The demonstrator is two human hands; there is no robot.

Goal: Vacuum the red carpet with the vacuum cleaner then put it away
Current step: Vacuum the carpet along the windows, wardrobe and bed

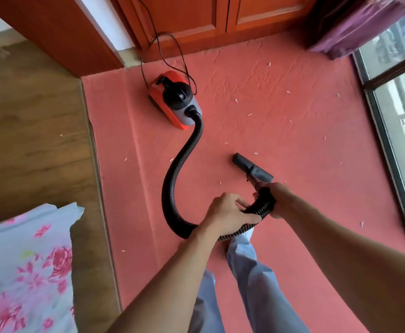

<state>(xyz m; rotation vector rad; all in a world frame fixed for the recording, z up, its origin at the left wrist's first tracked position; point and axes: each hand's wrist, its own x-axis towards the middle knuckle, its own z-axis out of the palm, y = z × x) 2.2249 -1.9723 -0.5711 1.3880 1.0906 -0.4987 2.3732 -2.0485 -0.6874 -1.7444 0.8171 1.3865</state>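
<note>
– While the person stands on the wrinkled red carpet (280,92), where is the vacuum cleaner?

– The small red-and-grey vacuum cleaner body with a black top (172,99) lies on the carpet, near the reddish wooden cabinet doors (208,15). Its thin black power cord (157,39) makes loops behind it, and the black ribbed hose (181,164) curves from it toward the person.

– And the hands?

– The left hand (227,210) grips the hose with curled fingers. The right hand (277,198) grips the end of the hose, just behind the flat dark grey nozzle (252,168). The nozzle is on the carpet or just above it; I cannot tell which.

– Is the carpet clean?

– No. Small white scraps (250,114) lie scattered on it, most of them toward the dark-framed window (388,140).

– What else is around?

– A brown wooden floor (28,116) borders the carpet on the left, with a pale sheet with pink flowers (23,272) in the lower left. A purple curtain (355,25) hangs in the upper right corner. Light blue trousers (252,272) show below the arms.
</note>
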